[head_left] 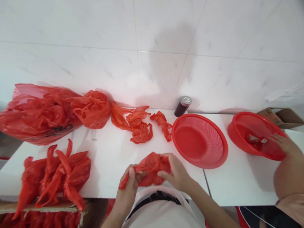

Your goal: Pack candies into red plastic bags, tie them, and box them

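Note:
Both my hands hold one crumpled red plastic bag [152, 166] just above the table's front edge, close to my body. My left hand [128, 186] pinches its left end between thumb and fingers. At the other side, my right hand [176, 173] grips the bag with the thumb toward me. Whether anything lies inside the bag cannot be made out. Straight behind it on the table are several loose crumpled red bags [139, 125]. A red mesh basket [192, 139] stands to the right of my right hand, with no contents showing.
Filled, knotted red bags [59, 174] sit at the left, above a cardboard box [80, 225] of similar bags. A large red bag bundle [41, 112] stands behind. A dark can [183, 106] is near the wall. At right, another person's hand [283, 144] touches a second red basket [238, 142].

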### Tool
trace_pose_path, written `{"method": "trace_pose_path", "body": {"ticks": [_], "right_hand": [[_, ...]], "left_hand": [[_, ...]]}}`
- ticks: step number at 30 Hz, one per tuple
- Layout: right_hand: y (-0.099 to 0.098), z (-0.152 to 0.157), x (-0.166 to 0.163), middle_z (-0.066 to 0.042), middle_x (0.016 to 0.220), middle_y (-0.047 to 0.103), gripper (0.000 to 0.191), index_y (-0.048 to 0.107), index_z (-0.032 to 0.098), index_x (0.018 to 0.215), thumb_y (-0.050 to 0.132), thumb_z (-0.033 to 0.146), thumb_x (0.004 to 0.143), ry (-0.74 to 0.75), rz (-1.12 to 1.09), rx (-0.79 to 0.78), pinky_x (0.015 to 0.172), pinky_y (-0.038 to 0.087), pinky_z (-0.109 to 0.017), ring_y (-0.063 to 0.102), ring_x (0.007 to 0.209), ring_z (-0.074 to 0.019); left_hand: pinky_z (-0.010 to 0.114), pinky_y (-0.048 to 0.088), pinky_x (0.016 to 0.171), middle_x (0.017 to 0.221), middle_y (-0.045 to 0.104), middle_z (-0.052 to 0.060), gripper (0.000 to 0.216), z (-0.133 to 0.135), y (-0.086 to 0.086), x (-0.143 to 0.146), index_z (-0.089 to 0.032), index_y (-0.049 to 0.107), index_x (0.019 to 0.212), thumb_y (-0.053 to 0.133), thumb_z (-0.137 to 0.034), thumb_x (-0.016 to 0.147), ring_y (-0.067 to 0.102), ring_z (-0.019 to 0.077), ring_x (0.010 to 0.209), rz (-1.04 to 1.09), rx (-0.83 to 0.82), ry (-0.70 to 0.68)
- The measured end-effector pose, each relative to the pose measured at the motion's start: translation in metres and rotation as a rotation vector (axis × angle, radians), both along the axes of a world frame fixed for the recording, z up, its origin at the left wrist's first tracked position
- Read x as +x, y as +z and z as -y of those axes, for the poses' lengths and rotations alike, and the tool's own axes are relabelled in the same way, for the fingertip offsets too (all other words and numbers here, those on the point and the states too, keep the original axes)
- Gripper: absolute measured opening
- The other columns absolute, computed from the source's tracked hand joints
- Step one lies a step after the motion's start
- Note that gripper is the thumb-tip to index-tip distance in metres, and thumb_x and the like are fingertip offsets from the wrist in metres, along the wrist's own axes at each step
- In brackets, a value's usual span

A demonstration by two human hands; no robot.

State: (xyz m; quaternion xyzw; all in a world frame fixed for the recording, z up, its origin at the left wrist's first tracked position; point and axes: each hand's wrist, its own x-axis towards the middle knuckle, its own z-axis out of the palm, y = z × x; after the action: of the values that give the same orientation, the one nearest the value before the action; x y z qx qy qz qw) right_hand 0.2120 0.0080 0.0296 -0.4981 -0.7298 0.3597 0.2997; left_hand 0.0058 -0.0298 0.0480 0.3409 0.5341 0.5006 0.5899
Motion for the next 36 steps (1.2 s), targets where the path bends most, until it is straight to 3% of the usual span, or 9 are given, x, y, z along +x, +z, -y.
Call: {"method": "trace_pose_path", "body": {"ticks": [3,6,10,15,22,26,32,36], "right_hand": [[-0.009,0.013,-0.015,0.002,0.075,0.053,0.027,0.047,0.021,0.086,0.058,0.045,0.084,0.029,0.023,-0.101,0.063,0.040,-0.027,0.047,0.067,-0.0140],[-0.012,0.021,-0.022,0.007,0.064,0.042,0.031,0.040,0.022,0.076,0.059,0.045,0.084,-0.011,-0.074,-0.258,0.056,0.034,-0.023,0.038,0.060,-0.0105],[-0.010,0.024,-0.027,0.008,0.063,0.038,0.036,0.037,0.022,0.073,0.063,0.045,0.081,-0.024,-0.187,-0.405,0.055,0.032,-0.023,0.034,0.060,-0.0099],[-0.013,0.023,-0.025,0.008,0.062,0.037,0.036,0.035,0.023,0.072,0.063,0.044,0.081,-0.047,-0.213,-0.404,0.057,0.034,-0.023,0.034,0.059,-0.0101],[-0.028,0.025,-0.001,0.009,0.057,0.033,0.038,0.030,0.024,0.070,0.055,0.050,0.085,-0.203,-0.042,-0.329,0.055,0.032,-0.024,0.035,0.055,-0.0115],[-0.034,0.029,0.003,0.009,0.055,0.031,0.040,0.029,0.025,0.069,0.053,0.051,0.085,-0.244,0.021,-0.293,0.052,0.030,-0.024,0.034,0.052,-0.0113],[-0.037,0.025,0.012,0.009,0.051,0.029,0.039,0.027,0.025,0.066,0.045,0.050,0.090,-0.384,0.079,-0.144,0.048,0.027,-0.024,0.031,0.047,-0.0108],[-0.035,0.015,0.019,0.006,0.052,0.043,0.040,0.030,0.025,0.066,0.042,0.054,0.091,-0.430,0.011,-0.141,0.048,0.033,-0.023,0.042,0.048,-0.0121]], "left_hand": [[0.029,0.048,0.068,0.073,0.058,0.002,0.044,-0.003,0.002,-0.003,-0.021,0.050,0.076,0.038,-0.062,0.089,0.057,0.0176,0.070,-0.032,-0.060,0.087],[0.026,0.040,0.058,0.060,0.049,-0.002,0.045,0.000,0.000,-0.012,-0.021,0.054,0.077,0.039,-0.061,0.089,0.047,0.0153,0.058,-0.286,-0.071,-0.012],[0.024,0.033,0.055,0.057,0.045,-0.005,0.037,0.002,-0.013,-0.013,-0.022,0.051,0.075,0.037,-0.052,0.093,0.041,0.0138,0.055,-0.535,-0.017,-0.156],[0.025,0.030,0.055,0.053,0.043,-0.005,0.036,-0.001,-0.025,-0.009,-0.024,0.046,0.070,0.033,-0.047,0.094,0.041,0.0145,0.052,-0.677,-0.045,-0.297],[0.026,0.030,0.057,0.053,0.045,-0.004,0.035,0.006,-0.036,-0.012,-0.025,0.046,0.070,0.030,-0.045,0.094,0.046,0.0169,0.053,-0.800,-0.135,-0.354],[0.027,0.032,0.059,0.054,0.046,-0.004,0.036,0.011,-0.050,-0.013,-0.025,0.046,0.070,0.032,-0.047,0.094,0.045,0.0166,0.054,-0.758,-0.139,-0.324],[0.025,0.032,0.048,0.060,0.055,-0.003,0.046,0.013,-0.068,-0.018,-0.021,0.048,0.068,0.035,-0.059,0.090,0.040,0.0110,0.045,-0.390,-0.195,-0.107],[0.024,0.032,0.044,0.069,0.066,0.000,0.046,0.024,-0.066,-0.035,-0.020,0.049,0.071,0.044,-0.064,0.084,0.041,0.0077,0.038,-0.233,-0.249,-0.089]]}}
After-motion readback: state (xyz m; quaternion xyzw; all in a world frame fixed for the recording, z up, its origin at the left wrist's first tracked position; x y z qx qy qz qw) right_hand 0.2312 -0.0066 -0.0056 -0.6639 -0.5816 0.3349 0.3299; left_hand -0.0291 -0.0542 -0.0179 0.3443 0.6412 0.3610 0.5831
